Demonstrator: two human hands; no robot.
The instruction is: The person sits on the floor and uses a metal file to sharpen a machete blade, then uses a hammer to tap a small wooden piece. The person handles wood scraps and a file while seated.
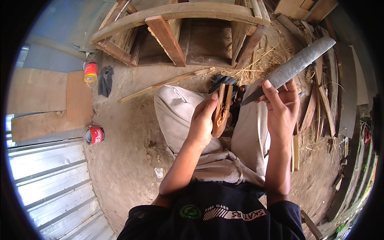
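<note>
My left hand (202, 122) is closed around a split wooden handle (221, 116). A dark slot runs down the handle from its upper end, and the wood along it looks rough and chipped. In my right hand (283, 106) I pinch a bare grey machete blade (301, 61) between thumb and fingers, close to its narrow end. The blade's broad end points up and to the right. Its tapered tang points down-left toward the handle, with a small gap between the two. Both are held above my lap.
A wooden frame (182, 13) stands on the dirt floor ahead. Two red cans, one upper (90, 73) and one lower (94, 135), stand at left, near a dark cloth (105, 81). A thin wood strip (168, 83) lies ahead; scrap planks (326, 108) pile up at right.
</note>
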